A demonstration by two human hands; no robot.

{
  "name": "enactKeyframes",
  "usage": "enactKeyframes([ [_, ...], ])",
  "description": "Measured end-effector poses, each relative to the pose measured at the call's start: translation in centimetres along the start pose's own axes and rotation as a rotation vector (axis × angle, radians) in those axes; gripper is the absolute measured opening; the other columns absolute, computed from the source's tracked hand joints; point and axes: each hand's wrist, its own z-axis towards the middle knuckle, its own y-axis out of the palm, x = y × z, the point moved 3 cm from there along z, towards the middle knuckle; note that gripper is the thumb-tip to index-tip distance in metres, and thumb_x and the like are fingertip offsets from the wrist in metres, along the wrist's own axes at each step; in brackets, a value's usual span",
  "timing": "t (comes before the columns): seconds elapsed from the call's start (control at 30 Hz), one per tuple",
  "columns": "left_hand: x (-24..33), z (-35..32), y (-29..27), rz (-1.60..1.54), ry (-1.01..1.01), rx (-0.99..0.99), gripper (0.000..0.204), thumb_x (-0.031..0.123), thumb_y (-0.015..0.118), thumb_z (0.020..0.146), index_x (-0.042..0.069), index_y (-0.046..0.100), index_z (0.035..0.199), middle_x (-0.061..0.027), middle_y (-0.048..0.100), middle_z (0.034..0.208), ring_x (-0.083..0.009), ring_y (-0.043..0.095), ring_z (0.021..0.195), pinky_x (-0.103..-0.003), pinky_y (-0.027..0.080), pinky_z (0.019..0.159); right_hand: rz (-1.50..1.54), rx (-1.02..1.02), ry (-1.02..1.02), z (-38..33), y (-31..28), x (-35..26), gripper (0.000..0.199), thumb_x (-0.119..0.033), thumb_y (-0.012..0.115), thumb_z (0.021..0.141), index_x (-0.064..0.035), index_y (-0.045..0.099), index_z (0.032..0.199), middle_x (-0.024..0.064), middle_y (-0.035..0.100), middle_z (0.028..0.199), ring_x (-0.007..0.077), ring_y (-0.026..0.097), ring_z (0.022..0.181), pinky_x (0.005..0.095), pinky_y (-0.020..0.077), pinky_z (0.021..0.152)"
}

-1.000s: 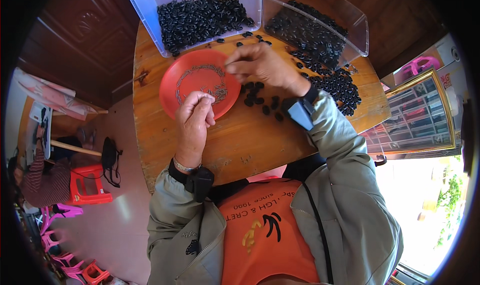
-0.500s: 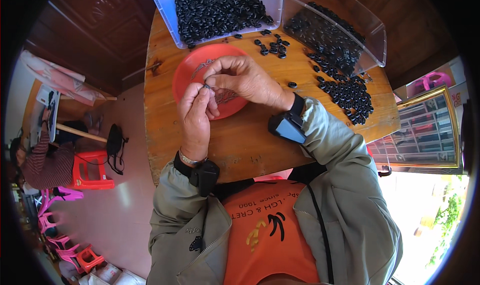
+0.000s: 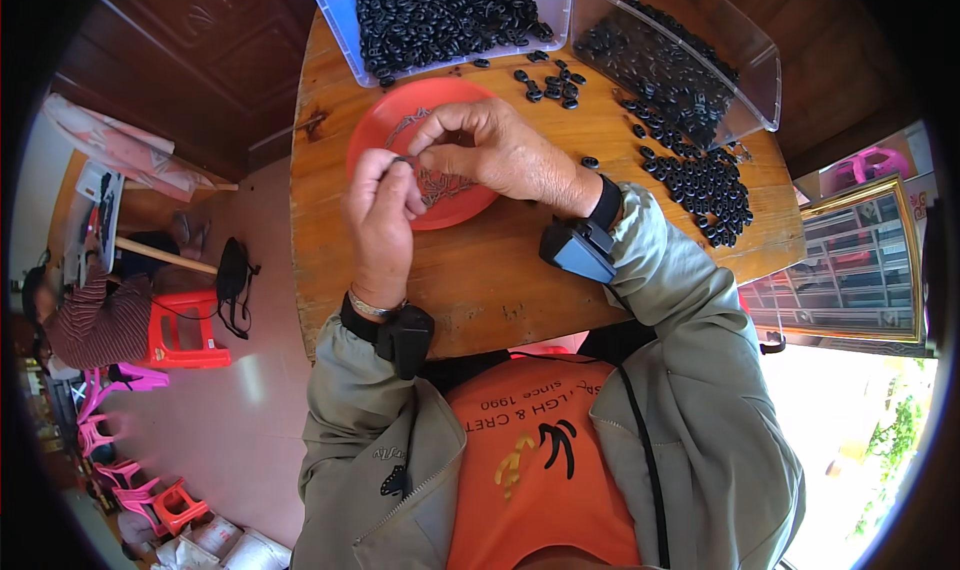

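Note:
Over an orange-red bowl (image 3: 365, 120), my two hands meet at the fingertips. My left hand (image 3: 382, 210) pinches a small black piece (image 3: 402, 160) between thumb and forefinger; its exact kind is mostly hidden. Thumb and forefinger of my right hand (image 3: 515, 165) are closed right beside that piece, and what they hold, if anything, is too small to make out. Thin silvery metal pieces (image 3: 440, 185) lie in the bowl beneath the hands. Off to the right, many small black oval parts (image 3: 700, 190) are spread on the wooden table (image 3: 480, 290).
A whitish plastic bin (image 3: 345, 30) heaped with black parts stands at the far edge. Beside it is a clear box (image 3: 770, 90) with more. Loose black parts (image 3: 550, 90) lie before them. At the left, a person (image 3: 105, 320) sits by a red stool (image 3: 185, 335).
The view has shifted slightly. My hands stay together over the bowl, still pinching, with the left fingertips turned a little and the small piece now looking darker.

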Motion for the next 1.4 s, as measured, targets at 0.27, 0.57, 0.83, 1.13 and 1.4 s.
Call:
enactKeyframes([
  [0.27, 0.6, 0.4, -1.3, -0.155, -0.045, 0.129, 0.012, 0.014, 0.047, 0.092, 0.007, 0.052, 0.085, 0.0005, 0.05, 0.068, -0.0073, 0.049, 0.059, -0.021, 0.04, 0.054, -1.179, -0.131, -0.127, -0.7, 0.7, 2.4, 0.017, -0.017, 0.066, 0.077, -0.0071, 0.066, 0.091, 0.0123, 0.061, 0.087, 0.0329, 0.061, 0.087, 0.0424, 0.05, 0.075],
  [0.57, 0.3, 0.4, -1.4, -0.134, -0.045, 0.104, 0.012, 0.014, 0.047, 0.091, 0.005, 0.052, 0.084, 0.0, 0.051, 0.067, -0.0075, 0.048, 0.058, -0.021, 0.039, 0.053, -1.253, -0.113, -0.168, -0.2, 1.1, 3.6, 0.01, -0.014, 0.061, 0.08, -0.0051, 0.061, 0.082, 0.0118, 0.06, 0.084, 0.0318, 0.061, 0.084, 0.0414, 0.0507, 0.069],
  [0.83, 0.4, 0.3, -1.3, -0.12, -0.053, 0.102, 0.014, 0.015, 0.047, 0.091, 0.005, 0.052, 0.083, -0.0009, 0.052, 0.065, -0.008, 0.048, 0.057, -0.021, 0.039, 0.054, -1.144, -0.05, -0.18, -0.1, 0.0, 3.2, 0.011, -0.015, 0.06, 0.082, -0.0041, 0.061, 0.083, 0.0134, 0.06, 0.084, 0.0337, 0.061, 0.082, 0.0429, 0.0501, 0.071],
  [1.13, 0.7, 0.2, -1.2, -0.124, -0.048, 0.096, 0.016, 0.016, 0.047, 0.091, 0.005, 0.052, 0.081, -0.0012, 0.052, 0.065, -0.0083, 0.048, 0.057, -0.022, 0.038, 0.054, -1.097, -0.052, -0.218, -0.3, 0.0, 2.0, 0.016, -0.019, 0.06, 0.082, -0.0047, 0.065, 0.083, 0.0139, 0.063, 0.085, 0.0333, 0.063, 0.083, 0.0437, 0.0508, 0.072],
  [1.4, 0.5, 0.1, -0.9, -0.124, -0.042, 0.091, 0.016, 0.016, 0.047, 0.091, 0.005, 0.052, 0.079, -0.0008, 0.052, 0.064, -0.0076, 0.046, 0.057, -0.021, 0.037, 0.053, -1.184, -0.113, -0.135, 0.1, 1.7, 2.8, 0.014, -0.02, 0.064, 0.08, -0.0065, 0.064, 0.084, 0.0102, 0.059, 0.085, 0.0318, 0.06, 0.088, 0.0432, 0.0494, 0.073],
])
